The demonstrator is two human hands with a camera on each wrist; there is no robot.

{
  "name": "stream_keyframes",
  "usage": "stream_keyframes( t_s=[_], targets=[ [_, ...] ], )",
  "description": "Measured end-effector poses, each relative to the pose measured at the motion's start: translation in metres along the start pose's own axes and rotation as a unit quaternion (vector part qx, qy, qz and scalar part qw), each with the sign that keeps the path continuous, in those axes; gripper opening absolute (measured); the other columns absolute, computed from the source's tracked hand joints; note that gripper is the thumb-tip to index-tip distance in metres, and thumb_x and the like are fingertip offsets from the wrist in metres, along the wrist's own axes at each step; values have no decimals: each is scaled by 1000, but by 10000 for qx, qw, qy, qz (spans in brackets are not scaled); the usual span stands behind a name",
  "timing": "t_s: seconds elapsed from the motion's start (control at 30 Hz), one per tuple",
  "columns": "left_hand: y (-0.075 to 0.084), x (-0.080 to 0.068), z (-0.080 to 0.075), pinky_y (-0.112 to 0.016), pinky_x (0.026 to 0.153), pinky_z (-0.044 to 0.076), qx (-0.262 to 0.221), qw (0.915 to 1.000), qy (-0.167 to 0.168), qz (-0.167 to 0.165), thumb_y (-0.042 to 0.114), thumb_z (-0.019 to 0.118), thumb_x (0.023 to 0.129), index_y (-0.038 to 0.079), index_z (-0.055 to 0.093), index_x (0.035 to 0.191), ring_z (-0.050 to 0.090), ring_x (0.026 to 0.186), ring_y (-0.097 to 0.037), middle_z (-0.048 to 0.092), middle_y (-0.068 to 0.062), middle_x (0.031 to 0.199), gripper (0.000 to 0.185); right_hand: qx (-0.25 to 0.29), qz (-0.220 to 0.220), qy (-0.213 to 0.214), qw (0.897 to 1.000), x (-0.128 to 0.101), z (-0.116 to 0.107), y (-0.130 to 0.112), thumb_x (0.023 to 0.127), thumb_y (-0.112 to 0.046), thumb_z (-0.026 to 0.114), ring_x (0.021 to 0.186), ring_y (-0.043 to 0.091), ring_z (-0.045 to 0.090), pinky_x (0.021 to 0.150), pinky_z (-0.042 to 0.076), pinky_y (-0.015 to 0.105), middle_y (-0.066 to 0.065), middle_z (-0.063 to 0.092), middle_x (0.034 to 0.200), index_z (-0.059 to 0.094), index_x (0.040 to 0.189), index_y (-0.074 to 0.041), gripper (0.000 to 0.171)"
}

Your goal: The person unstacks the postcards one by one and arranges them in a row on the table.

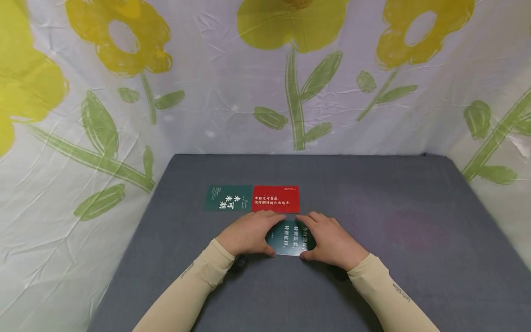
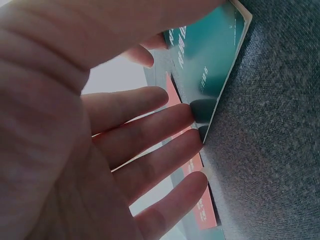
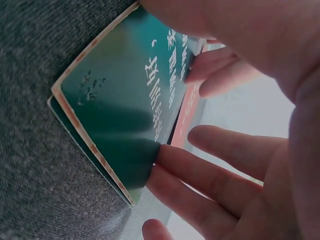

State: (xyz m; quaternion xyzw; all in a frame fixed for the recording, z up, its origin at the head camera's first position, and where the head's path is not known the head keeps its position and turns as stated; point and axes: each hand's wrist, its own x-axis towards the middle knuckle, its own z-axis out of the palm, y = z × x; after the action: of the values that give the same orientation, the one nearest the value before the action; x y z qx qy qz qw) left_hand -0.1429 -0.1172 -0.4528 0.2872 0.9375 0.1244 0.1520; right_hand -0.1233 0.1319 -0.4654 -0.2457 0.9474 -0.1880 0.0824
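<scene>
A dark green card (image 1: pixel 287 240) with white lettering lies between the two hands, near the middle of the table. My left hand (image 1: pixel 254 233) holds its left side, thumb at the near edge and fingertips at the far edge. The right hand (image 1: pixel 332 240) grips the opposite side in the same way. In the right wrist view, the green card (image 3: pixel 115 95) has a second thin layer under it, slightly offset at one corner. Behind the hands, a red card (image 1: pixel 275 199) and another green card (image 1: pixel 228 198) lie flat, side by side.
A grey cloth-covered table (image 1: pixel 394 207) spreads out around the cards, its far edge meeting a pale curtain (image 1: pixel 215 92) printed with yellow flowers. More of the curtain hangs at the left and right sides.
</scene>
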Motion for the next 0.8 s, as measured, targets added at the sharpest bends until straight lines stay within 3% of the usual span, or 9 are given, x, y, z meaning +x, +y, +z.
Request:
stream_keyframes(
  t_s=[0.8],
  targets=[
    [-2,1,0,-43,113,56,-45,9999,-18,135,41,95,78,18,57,157,59,133,-20,62,-2,151,91,-30,-108,47,9999,0,2,1,74,-34,99,119,26,63,109,53,56,7,67,131,64,145,-7,83]
  ],
)
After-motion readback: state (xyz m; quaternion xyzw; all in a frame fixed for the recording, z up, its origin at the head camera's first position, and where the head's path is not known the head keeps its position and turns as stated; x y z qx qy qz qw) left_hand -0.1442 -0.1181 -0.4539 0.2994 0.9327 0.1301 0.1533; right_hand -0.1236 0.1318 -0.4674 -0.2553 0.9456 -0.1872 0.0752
